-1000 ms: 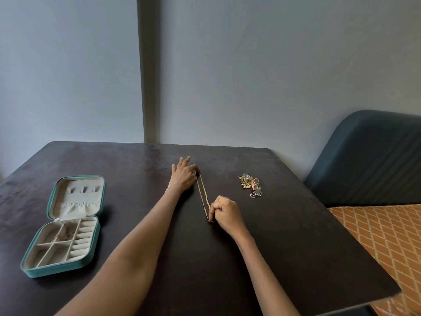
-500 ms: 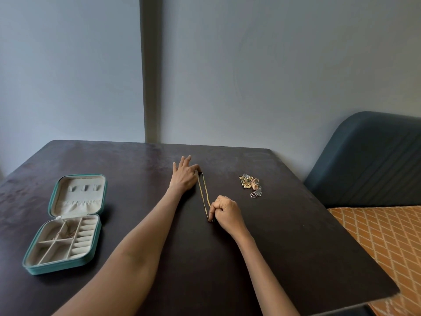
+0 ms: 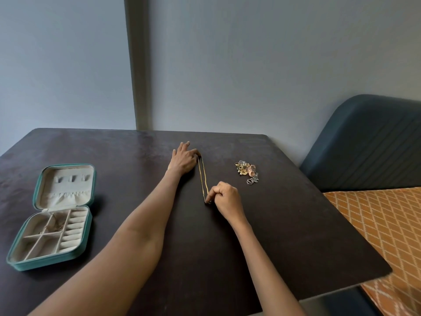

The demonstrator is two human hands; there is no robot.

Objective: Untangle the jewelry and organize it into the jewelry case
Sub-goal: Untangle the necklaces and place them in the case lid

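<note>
A thin gold chain point(image 3: 202, 176) lies stretched on the dark table point(image 3: 284, 224) as a narrow doubled loop, its 2 strands running side by side. Its long axis runs from the far end, near the table's middle, toward the person and slightly to the right, so the near end sits a little right of the far end.

The left hand point(image 3: 183, 159) rests on the table at the chain's far end, back of the hand up, with the outer fingers spread forward; its thumb and forefinger meet right at the loop's far tip, though the exact hold there is too small to make out. The right hand point(image 3: 225, 197) is curled, knuckles up, and pinches the near end of the chain between thumb and forefinger against the table.

To the right of the chain, apart from it and just beyond the right hand, sits a small heap of tangled jewelry point(image 3: 247, 171) in gold, copper and silver tones.

Well to the left, a teal jewelry case point(image 3: 88, 226) lies open and flat, lid hinged away from the person. Its cream base is split into compartments with a row of ring rolls on the right; something small and thin lies in a far compartment.

A dark blue padded seat back point(image 3: 369, 142) stands right of the table, above an orange diamond-patterned fabric point(image 3: 382, 224).
</note>
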